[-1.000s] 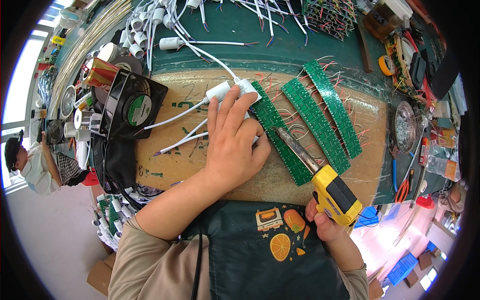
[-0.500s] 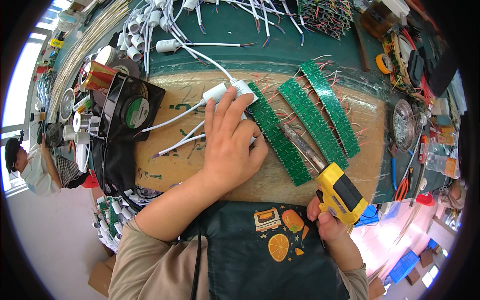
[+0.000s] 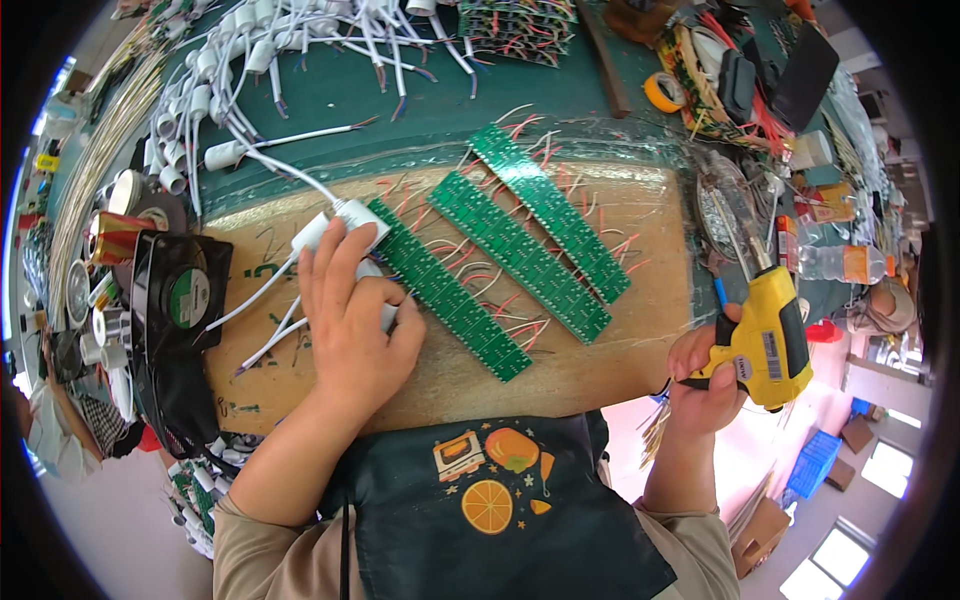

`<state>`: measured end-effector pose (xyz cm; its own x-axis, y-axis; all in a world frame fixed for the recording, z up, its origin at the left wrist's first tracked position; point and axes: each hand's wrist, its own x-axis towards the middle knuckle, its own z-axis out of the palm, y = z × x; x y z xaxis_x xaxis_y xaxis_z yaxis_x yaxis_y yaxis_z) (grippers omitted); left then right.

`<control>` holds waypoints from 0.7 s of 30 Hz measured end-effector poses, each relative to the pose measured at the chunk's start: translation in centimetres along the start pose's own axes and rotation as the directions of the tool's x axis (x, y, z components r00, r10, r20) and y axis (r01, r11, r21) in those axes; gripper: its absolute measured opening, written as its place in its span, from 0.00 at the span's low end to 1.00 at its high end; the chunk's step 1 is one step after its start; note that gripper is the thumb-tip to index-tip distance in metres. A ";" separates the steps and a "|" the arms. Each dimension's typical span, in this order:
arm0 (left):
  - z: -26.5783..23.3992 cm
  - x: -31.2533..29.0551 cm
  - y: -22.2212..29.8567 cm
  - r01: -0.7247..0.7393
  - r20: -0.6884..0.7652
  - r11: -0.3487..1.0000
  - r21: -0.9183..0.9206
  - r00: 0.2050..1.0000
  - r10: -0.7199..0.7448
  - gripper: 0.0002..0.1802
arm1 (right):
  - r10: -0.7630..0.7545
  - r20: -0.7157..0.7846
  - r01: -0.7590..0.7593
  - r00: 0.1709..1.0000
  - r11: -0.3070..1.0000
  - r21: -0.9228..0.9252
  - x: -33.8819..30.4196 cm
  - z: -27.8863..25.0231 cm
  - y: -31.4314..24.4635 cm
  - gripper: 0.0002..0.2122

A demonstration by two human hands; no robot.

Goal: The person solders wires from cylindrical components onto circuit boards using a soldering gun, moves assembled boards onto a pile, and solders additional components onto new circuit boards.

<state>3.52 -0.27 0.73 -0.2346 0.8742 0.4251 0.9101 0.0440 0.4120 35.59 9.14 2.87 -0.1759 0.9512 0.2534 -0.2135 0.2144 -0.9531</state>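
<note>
The yellow and black soldering gun [image 3: 766, 335] points up, leaning left. Three green strips [image 3: 518, 257] lie slanted, side by side, with thin red and white wires [image 3: 622, 243]. Two white caps [image 3: 362, 224] with cords [image 3: 250, 293] lie by the left strip's [image 3: 450, 292] top end.

Left side, my view: black fan [image 3: 183, 280] tilted, green label at its hub; red-and-gold can [image 3: 118, 238] just beside it. Upper left I log a bundle of thin pale rods [image 3: 100, 140]. Upper right: orange tape roll [image 3: 652, 98], dark narrow bar [image 3: 604, 65] to its left, flat black object [image 3: 803, 80] to its right. Right side: clear bottle [image 3: 835, 264] lying down, orange label. Lower right, I see a blue crate [image 3: 813, 465] above a cardboard box [image 3: 760, 535].
</note>
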 end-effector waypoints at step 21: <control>-0.4 -0.1 0.1 0.028 0.049 0.999 0.025 0.998 -0.029 0.09 | 0.113 -0.404 -0.175 0.908 0.977 -0.118 1.0 -4.9 -0.3 0.27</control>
<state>3.45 -0.57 1.07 -0.2445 0.8950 0.3732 0.9114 0.0808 0.4034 40.16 11.12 2.62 0.2042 0.9774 0.0550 -0.0642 0.0694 -0.9955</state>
